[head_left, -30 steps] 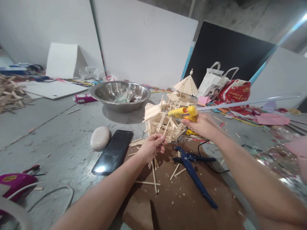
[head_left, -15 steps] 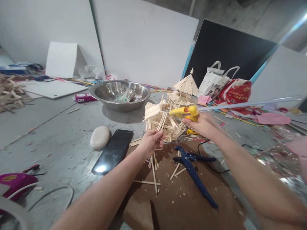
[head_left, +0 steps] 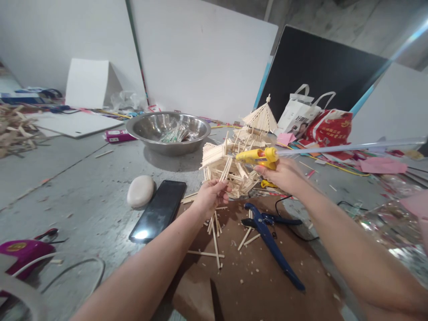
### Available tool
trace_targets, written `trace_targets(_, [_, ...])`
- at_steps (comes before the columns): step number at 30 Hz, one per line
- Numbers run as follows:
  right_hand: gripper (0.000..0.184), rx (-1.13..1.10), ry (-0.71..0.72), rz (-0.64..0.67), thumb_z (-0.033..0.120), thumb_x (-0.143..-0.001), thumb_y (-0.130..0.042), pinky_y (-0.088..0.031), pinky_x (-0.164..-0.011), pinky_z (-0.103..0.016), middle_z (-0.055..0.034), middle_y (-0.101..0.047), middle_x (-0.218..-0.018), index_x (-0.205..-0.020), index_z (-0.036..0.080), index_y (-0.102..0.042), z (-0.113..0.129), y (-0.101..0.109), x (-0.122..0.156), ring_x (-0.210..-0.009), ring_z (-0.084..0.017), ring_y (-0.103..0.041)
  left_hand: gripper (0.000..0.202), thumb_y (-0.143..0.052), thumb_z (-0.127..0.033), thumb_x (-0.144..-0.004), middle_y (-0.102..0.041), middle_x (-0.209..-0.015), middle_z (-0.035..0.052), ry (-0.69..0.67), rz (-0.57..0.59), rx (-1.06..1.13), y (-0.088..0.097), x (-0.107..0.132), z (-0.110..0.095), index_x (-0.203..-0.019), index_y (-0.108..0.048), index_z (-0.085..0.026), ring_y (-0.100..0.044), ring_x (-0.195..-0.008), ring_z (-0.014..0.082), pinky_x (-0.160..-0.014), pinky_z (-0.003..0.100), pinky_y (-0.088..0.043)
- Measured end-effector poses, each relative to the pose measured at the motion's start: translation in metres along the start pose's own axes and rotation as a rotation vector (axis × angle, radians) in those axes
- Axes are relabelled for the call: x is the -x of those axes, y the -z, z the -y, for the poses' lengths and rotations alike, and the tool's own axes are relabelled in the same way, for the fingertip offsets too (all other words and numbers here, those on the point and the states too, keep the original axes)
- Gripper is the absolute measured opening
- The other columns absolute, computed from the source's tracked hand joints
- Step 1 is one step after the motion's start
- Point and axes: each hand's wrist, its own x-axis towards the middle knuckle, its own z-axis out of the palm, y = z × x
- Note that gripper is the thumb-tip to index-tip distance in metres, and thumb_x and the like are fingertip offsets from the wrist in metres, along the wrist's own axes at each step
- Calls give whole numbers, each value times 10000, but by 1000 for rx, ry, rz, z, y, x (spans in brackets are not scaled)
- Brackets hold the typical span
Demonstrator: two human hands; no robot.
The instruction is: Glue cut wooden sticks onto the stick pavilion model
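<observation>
My right hand [head_left: 279,173] is wrapped round a yellow hot glue gun [head_left: 257,156], with a long clear glue stick [head_left: 334,148] running out of its back. The nozzle points left at a small pavilion-like model [head_left: 217,156] built of thin wooden sticks. Close to the model's front, my left hand [head_left: 214,192] pinches thin wooden sticks [head_left: 226,169] that stand up from its fingertips. Whether those sticks are joined to the model I cannot tell. Below lie loose sticks [head_left: 215,240] and a blue ratchet cutter [head_left: 270,240] on a brown board [head_left: 247,281].
A phone [head_left: 158,209] and a pale rounded object [head_left: 140,191] lie left of my left hand. Behind them stands a steel basin [head_left: 167,145] holding small packets. Bags [head_left: 327,127] and paper scraps are at the right. A purple device [head_left: 23,258] with cables sits front left.
Almost nothing differs. The whole view has shifted very slightly; both hands, the glue gun and the model keep their places relative to each other.
</observation>
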Motion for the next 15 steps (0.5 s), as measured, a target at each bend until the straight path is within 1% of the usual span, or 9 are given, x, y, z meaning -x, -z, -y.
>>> trace_targets(8, [393,24,5,-5,494,-714,-448,-426,-591,-317,-77,-634,-781,-892,179,-600,0,-3,-1,-734,-218,-580,139,-600,-209,-658,-568,-558,3,-17,18,-13,1,-1,0,-653,-502,-111,-472,-369,51,-367,175,-412])
trace_targets(15, [395,35,-29,3,508,-701,-460,-406,-534,-288,-62,-640,-747,-880,186,-603,0,-4,-1,-688,-206,-581,133,-603,-199,-645,-576,-557,7,-17,-2,-2,0,0,-1,-653,-503,-112,-475,-369,54,-371,179,-409])
